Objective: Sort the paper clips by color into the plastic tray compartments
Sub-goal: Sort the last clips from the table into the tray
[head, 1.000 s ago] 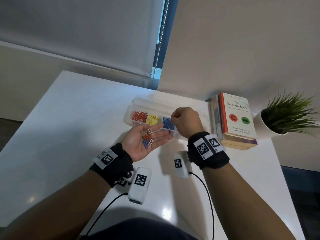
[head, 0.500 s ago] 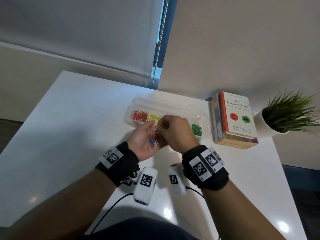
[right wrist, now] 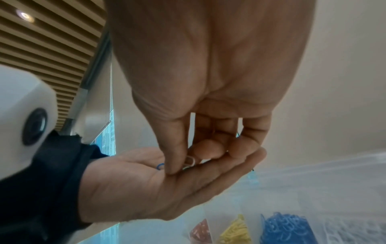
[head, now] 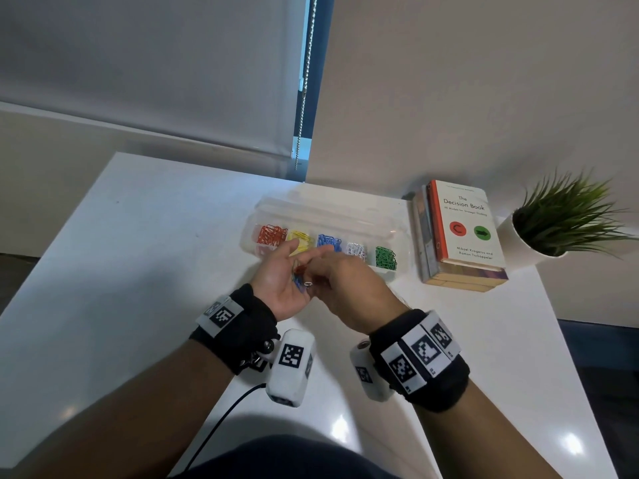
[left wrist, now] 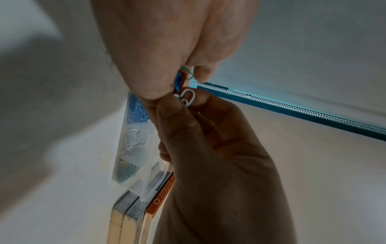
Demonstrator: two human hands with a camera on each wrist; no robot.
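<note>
Pinching a small white paper clip [left wrist: 189, 97] between thumb and fingertips, the right hand [head: 345, 285] reaches into the upturned palm of the left hand [head: 280, 281]. That left hand lies palm up, its fingers only lightly curved, and cups a little heap of mixed paper clips [head: 300, 276]: blue, red and, in the left wrist view, what looks like a green one, though the blur there makes the colours hard to separate. Both hands hover just in front of the clear plastic tray with its row of compartments [head: 403, 247], which sits on the white tabletop [head: 138, 271]. From the person's left to right the compartments hold red clips [head: 271, 234], yellow clips [head: 301, 236], blue clips [head: 328, 240], white clips [head: 356, 249] and green clips [head: 385, 257], each colour kept to its own section. Just to the right of the tray lies a stack of books [head: 460, 236], topped by a white and orange one, and beyond it stands a spiky green plant in a white pot [head: 567, 219].
</note>
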